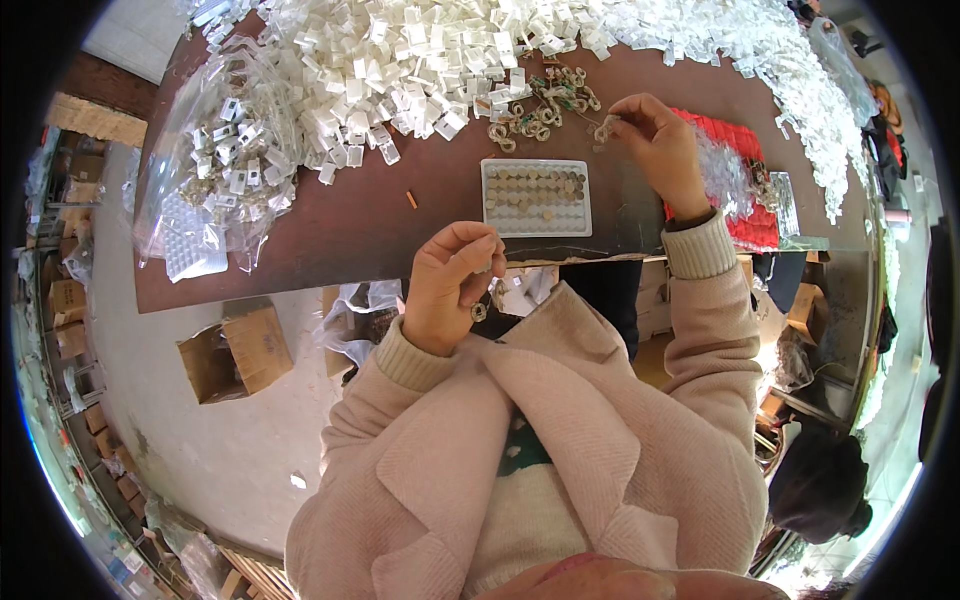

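My right hand (660,150) is raised over the right part of the brown table, thumb and fingertips pinched on a small pale ring-shaped coil (603,131). Just left of it lies a heap of similar wire coils (545,105). In front of my chest, at the table's near edge, my left hand (450,285) is closed with its fingertips together; what they pinch is too small to make out. Beside its lower fingers shows a small dark ring-shaped piece (479,312). Between the hands sits a white tray (536,231) with rows of small round tan pieces (530,182).
White plastic housings (400,60) are heaped along the table's far side, with clear pieces (790,95) at right. A clear bag (265,75) of parts lies left. Red cloth (745,145) is beside my right hand. An open cardboard box (240,355) stands on the floor.
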A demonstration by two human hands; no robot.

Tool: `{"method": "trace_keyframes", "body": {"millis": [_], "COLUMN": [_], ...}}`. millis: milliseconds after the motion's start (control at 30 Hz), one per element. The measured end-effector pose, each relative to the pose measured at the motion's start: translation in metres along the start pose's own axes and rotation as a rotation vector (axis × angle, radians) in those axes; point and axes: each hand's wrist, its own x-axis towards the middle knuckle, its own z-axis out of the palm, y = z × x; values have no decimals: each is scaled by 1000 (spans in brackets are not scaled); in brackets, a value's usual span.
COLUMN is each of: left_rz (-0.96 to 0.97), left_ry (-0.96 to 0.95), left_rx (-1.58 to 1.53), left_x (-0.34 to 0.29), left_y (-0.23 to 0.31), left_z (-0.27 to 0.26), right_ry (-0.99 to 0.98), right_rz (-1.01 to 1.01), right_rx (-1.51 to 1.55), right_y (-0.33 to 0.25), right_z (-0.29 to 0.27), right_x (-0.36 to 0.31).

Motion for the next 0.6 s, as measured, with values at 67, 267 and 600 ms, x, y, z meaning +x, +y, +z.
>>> {"method": "trace_keyframes", "body": {"millis": [67, 267, 600], "left_rz": [7, 44, 169], "left_ry": [-2, 50, 83], "left_rx": [8, -21, 36], "left_x": [2, 10, -6], "left_y": [1, -1, 5], "left_z": [1, 14, 11], "right_ry": [-48, -229, -445], "right_rz": [-6, 50, 124], "right_rx": [81, 480, 606], "right_y": [-6, -44, -74], "right_z": [3, 24, 39], "right_x": [-2, -49, -89]}}
